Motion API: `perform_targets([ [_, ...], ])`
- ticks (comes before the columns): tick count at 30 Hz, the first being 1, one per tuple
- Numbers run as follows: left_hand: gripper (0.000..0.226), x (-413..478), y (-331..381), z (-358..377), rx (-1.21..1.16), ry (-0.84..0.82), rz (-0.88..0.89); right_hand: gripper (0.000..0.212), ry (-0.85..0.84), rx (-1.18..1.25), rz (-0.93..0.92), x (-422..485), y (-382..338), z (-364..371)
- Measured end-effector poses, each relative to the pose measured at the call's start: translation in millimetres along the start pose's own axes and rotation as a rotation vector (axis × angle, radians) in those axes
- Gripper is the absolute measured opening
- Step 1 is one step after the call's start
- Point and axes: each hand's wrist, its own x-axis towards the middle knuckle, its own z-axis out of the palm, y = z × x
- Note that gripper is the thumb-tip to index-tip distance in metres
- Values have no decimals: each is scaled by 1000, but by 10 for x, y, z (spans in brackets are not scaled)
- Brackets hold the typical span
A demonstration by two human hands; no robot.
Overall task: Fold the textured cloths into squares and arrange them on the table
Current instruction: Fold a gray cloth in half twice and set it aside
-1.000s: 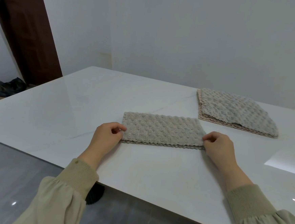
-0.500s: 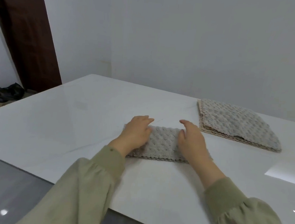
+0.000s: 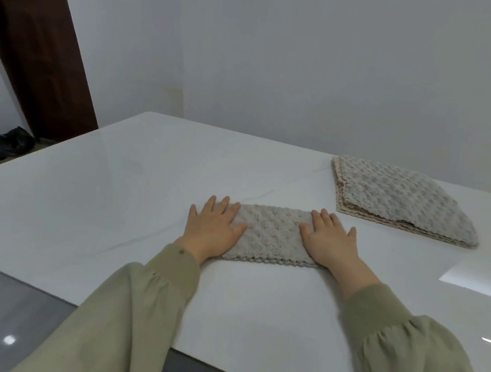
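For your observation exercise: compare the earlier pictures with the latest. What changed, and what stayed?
The left hand and right hand released the cloth at its near corners, moved onto it, then slid apart, now pressing flat near its ends. The cloth, stack and table stayed put.
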Motion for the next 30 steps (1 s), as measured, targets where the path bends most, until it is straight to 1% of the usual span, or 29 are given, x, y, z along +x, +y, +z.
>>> perform_targets([
  [2, 58, -57, -62, -2, -74, 56, 9, 60, 54, 31, -43, -36, 16, -1],
  [3, 54, -78, -85, -8, -151, 109, 25, 57, 120, 68, -73, -67, 27, -8],
  [5, 44, -135, -114, -21, -295, 286, 90, 48, 287, 191, -128, -180, 66, -27],
  [6, 37, -171, -114, -30, -325, 391, 137, 44, 363, 253, -145, -249, 87, -36],
  [7, 29, -217, -100, -40, -332, 464, 176, 40, 426, 300, -153, -333, 102, -46],
  [8, 22, -263, -84, -44, -332, 483, 202, 35, 471, 334, -149, -423, 108, -60],
  [10, 17, -335, -53, -30, -316, 402, 225, 24, 493, 375, -135, -614, 98, -94],
  [12, 19, -414, -32, -4, -293, 323, 227, 15, 407, 387, -143, -830, 90, -97],
  [13, 19, -417, -23, -10, -285, 321, 229, 14, 352, 386, -153, -893, 85, -95],
  [15, 20, -420, 0, -16, -263, 339, 219, 16, 281, 361, -186, -945, 81, -69],
  [17, 20, -421, 25, -5, -240, 347, 198, 21, 264, 295, -221, -908, 91, -29],
  [19, 20, -465, 91, 2, -223, 374, 161, 29, 258, 166, -253, -825, 117, -3],
  [21, 28, -556, 225, -36, -185, 406, 118, 33, 240, 87, -244, -716, 144, 10],
  [23, 35, -648, 404, -78, -178, 389, 131, 32, 232, 136, -197, -615, 151, 4],
  [24, 37, -691, 494, -84, -222, 361, 160, 29, 246, 181, -165, -578, 152, -7],
  [26, 35, -739, 605, -89, -362, 319, 222, 24, 326, 278, -118, -544, 164, -25],
  [27, 32, -721, 610, -96, -396, 337, 231, 27, 367, 330, -99, -561, 168, -37],
  [29, 26, -639, 549, -114, -342, 401, 209, 35, 400, 413, -87, -640, 154, -52],
  [30, 25, -602, 509, -117, -297, 409, 199, 35, 403, 441, -100, -688, 131, -51],
])
